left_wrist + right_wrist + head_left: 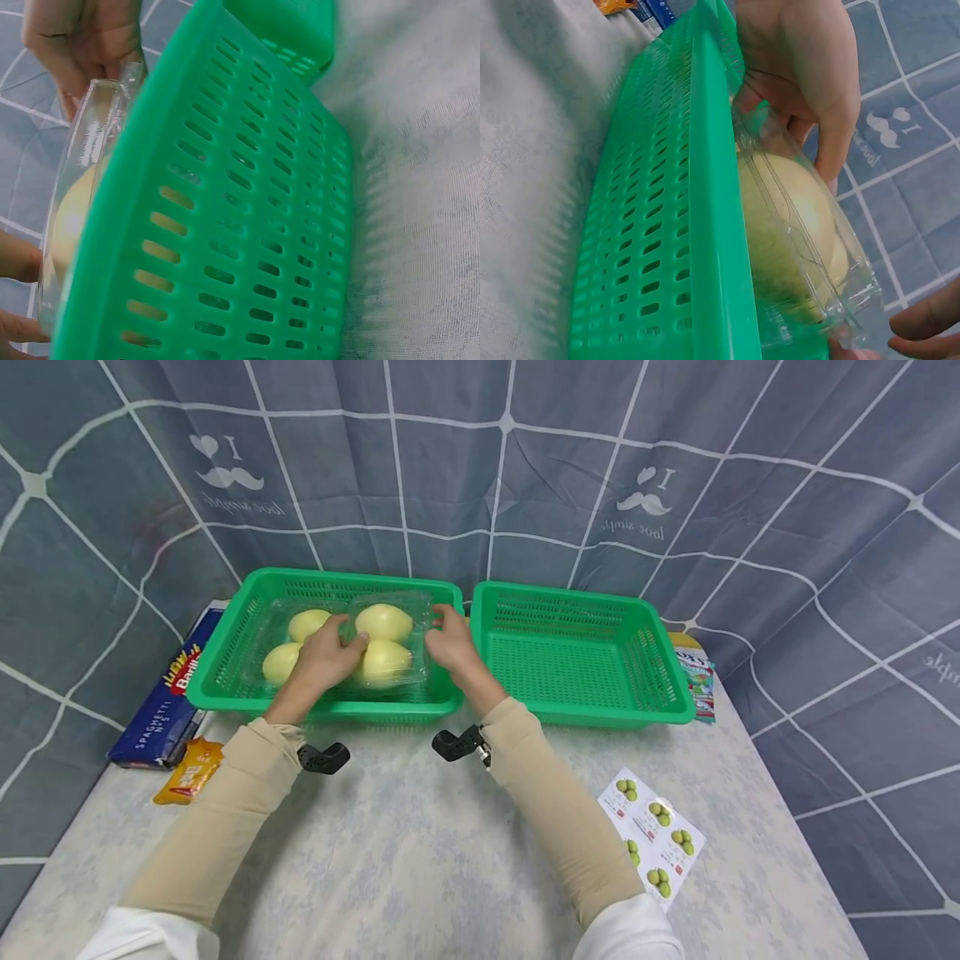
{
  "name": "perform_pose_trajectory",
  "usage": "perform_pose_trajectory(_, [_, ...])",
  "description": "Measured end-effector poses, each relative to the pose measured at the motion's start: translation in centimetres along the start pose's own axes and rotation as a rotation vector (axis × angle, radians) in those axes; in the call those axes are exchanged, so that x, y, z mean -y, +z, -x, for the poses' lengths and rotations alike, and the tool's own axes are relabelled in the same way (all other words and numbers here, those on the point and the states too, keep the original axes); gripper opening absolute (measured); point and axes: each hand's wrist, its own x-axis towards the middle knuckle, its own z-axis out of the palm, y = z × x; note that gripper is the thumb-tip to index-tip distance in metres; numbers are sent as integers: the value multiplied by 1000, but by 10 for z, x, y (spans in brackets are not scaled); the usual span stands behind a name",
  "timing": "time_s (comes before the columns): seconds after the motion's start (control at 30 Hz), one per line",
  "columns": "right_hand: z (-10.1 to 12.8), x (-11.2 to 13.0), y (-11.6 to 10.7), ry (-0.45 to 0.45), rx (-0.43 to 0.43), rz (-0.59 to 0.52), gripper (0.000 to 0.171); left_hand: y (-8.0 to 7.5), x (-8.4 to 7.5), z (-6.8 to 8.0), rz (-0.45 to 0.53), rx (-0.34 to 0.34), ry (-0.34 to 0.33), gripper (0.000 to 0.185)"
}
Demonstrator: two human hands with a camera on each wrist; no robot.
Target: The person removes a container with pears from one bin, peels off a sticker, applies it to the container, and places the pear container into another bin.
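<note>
**Both hands on clamshell in left basket**

While both forearms reach forward over the table [420,860], the left hand [324,653] and right hand [452,643] grip opposite ends of the clear clamshell [390,647], fingers curled round its edges. It holds two yellow fruits and sits inside the left green basket [225,668], beside another clamshell [288,643]. Right green basket [577,660] sits just beside. Spaghetti box [161,710] lies left of the baskets.

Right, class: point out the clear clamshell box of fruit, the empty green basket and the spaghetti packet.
clear clamshell box [390,647], head view, lid over the fruit.
empty green basket [577,672], head view, its mesh floor.
spaghetti packet [161,714], head view, blue face.
</note>
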Motion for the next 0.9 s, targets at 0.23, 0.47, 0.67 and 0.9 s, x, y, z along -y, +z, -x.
perform_pose_trajectory(0.23, [4,0,-5,-8,-13,-122,61,-7,-5,8,73,-29,-1,67])
perform_pose_trajectory(0.47, [12,-5,-12,-27,-25,-196,60,-7,-2,12,206,-73,47,55])
perform_pose_trajectory(0.67, [21,-5,-17,-58,-7,-210,71,-7,0,18,312,-101,59,50])
perform_pose_trajectory(0.9, [32,-4,-23,-90,1,-235,66,-9,-2,26,384,-107,74,48])
